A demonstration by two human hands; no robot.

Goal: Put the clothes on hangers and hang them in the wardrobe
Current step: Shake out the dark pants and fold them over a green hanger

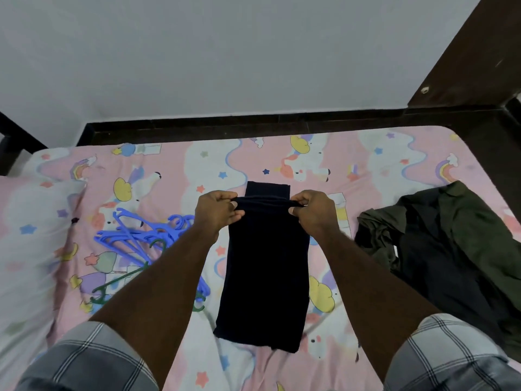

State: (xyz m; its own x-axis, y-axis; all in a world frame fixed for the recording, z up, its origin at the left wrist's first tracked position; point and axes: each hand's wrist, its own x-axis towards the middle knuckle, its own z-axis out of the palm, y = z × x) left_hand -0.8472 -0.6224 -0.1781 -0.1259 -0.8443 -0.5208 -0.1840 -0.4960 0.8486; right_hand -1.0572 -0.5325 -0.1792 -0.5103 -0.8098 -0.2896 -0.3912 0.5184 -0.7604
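A: Where in the task?
B: Over the bed, folding dark navy trousers for a hanger; left hand and right hand, fingers pinching the fold's ends.
A: Next?
B: Probably fetching a blue hanger, left of the fingers.

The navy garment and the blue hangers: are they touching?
Cannot tell. In the head view, the left forearm hides the space between the navy garment and the blue hangers.

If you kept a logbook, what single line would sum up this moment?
step: folding | left hand: grips dark garment | right hand: grips same | hangers: untouched on bed | olive clothes: waiting
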